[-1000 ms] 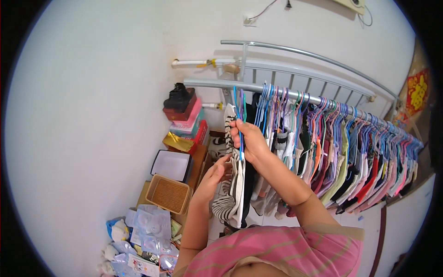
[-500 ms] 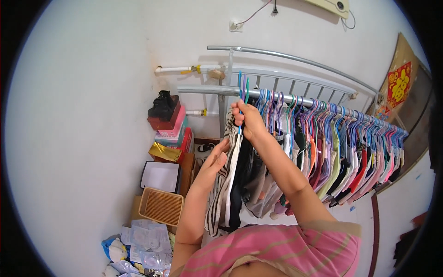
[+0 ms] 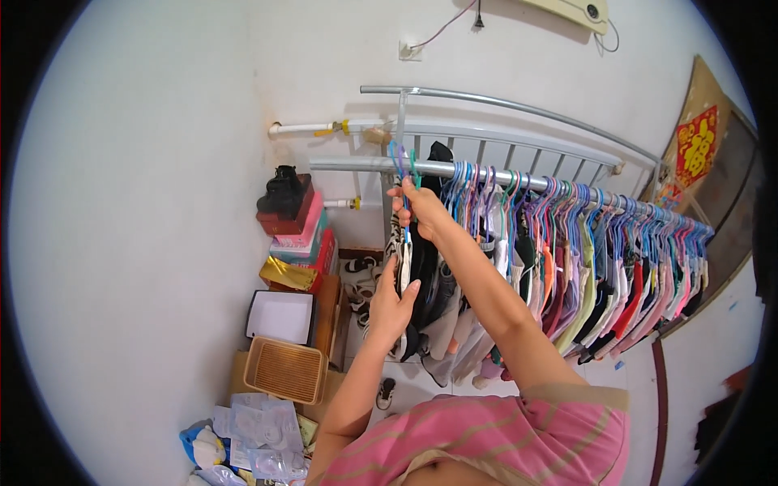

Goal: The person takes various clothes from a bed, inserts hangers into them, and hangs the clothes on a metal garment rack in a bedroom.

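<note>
My right hand (image 3: 421, 209) is raised and closed around the necks of a blue and a green hanger (image 3: 403, 166) whose hooks sit over the metal rail (image 3: 356, 164). A black and white patterned garment (image 3: 408, 267) hangs from them. My left hand (image 3: 391, 306) is lower, pressed against the side of that garment with fingers up. To the right, the rail is packed with many coloured hangers and clothes (image 3: 583, 259).
A stack of red and pink boxes (image 3: 296, 235) with a dark item on top stands by the wall at left. Below are a white box (image 3: 279, 316), a wicker basket (image 3: 285, 370) and plastic bags (image 3: 259, 429). Shoes (image 3: 356, 265) lie on the floor.
My right hand has lifted the hangers up and their hooks now sit over the rail's left end. My left hand followed upward along the garment.
</note>
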### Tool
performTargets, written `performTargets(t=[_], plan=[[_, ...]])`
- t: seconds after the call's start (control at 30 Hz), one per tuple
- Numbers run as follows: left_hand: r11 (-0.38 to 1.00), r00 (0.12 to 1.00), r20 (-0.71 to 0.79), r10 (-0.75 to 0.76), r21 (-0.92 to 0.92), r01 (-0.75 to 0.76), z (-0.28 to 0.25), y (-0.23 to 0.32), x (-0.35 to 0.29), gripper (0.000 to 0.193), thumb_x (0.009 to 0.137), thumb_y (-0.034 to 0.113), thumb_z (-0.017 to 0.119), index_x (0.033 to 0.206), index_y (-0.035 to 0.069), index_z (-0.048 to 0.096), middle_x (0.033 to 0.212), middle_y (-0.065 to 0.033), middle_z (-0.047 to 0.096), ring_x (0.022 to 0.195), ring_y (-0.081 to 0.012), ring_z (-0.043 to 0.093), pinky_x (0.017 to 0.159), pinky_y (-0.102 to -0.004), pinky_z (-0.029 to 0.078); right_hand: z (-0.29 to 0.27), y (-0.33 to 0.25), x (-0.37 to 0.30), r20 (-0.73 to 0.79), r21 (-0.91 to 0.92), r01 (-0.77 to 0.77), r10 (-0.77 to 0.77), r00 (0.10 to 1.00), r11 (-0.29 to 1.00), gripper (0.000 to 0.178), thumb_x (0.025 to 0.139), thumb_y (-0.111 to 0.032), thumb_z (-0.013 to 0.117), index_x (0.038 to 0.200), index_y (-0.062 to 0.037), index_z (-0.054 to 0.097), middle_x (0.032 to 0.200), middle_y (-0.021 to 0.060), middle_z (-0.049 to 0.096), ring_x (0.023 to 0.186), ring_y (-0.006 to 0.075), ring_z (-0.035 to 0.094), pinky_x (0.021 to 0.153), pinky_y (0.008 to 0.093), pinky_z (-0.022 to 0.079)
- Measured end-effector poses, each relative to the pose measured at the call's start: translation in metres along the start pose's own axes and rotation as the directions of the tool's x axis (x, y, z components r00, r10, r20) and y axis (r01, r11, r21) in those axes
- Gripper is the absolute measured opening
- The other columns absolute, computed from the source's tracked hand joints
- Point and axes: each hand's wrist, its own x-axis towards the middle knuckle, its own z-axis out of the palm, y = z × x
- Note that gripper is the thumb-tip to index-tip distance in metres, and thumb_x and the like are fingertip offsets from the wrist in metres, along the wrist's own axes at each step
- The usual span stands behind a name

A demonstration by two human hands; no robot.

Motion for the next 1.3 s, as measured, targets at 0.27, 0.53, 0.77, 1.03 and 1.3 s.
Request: performTargets(t=[0.27,0.53,0.77,1.03,1.3], plan=[[0.989,0.999,-0.028,0.033,0.147,-0.029,0.012,-0.021,0.017,0.052,0.088,0.036,0.051,0.127,0.003,0.042,0.112,-0.0189,0.05,0.1,-0.0374,0.052,0.084,-0.0415,0.043,-0.039,0.011,0.017,-0.058,-0.096,-0.051,0.045,0.997,0.994,0.057,0.091,-0.051,0.04,0.098,0.0032,0.055,0.089,0.0157,0.065,0.075,0.0235,0.064,0.059,0.0329,0.05],[0.903,0.994,-0.092,0.05,0.43,-0.006,0.003,-0.026,0.018,0.04,0.092,0.03,0.045,0.125,0.007,0.045,0.103,-0.0152,0.054,0.093,-0.0349,0.055,0.076,-0.043,0.046,-0.057,0.035,0.034,-0.26,-0.585,0.099,-0.301,0.917,0.805,0.046,0.085,-0.038,0.056,0.075,0.0076,0.059,0.071,0.0212,0.064,0.064,0.0299,0.065,0.059,0.0375,0.051],[0.901,0.995,-0.102,0.02,0.432,0.026,-0.007,-0.029,0.01,0.044,0.091,0.03,0.047,0.13,0.01,0.041,0.112,-0.0179,0.056,0.094,-0.0365,0.057,0.078,-0.0438,0.046,-0.02,-0.008,0.019,-0.125,-0.919,0.091,-0.5,0.857,0.385,0.047,0.091,-0.029,0.048,0.067,0.0088,0.06,0.064,0.0188,0.064,0.053,0.026,0.064,0.055,0.0354,0.052],[0.923,0.992,-0.111,0.06,0.384,-0.013,0.01,-0.037,0.006,0.044,0.09,0.03,0.047,0.128,0.008,0.042,0.104,-0.0181,0.058,0.093,-0.036,0.056,0.077,-0.0437,0.046,-0.041,0.027,0.014,-0.065,-0.989,-0.141,-0.702,0.709,-0.05,0.046,0.091,-0.031,0.046,0.063,0.0026,0.057,0.06,0.0172,0.062,0.054,0.0315,0.061,0.054,0.0398,0.05],[0.873,0.988,-0.133,0.078,0.488,-0.003,-0.001,-0.039,-0.003,0.034,0.086,0.022,0.054,0.116,0.007,0.052,0.087,-0.0178,0.063,0.08,-0.0354,0.059,0.069,-0.0434,0.047,0.032,-0.02,-0.061,-0.009,-0.744,0.3,-0.458,0.889,0.597,0.026,0.092,-0.017,0.041,0.083,0.0014,0.056,0.053,0.0058,0.054,0.05,0.0139,0.05,0.052,0.0273,0.039]])
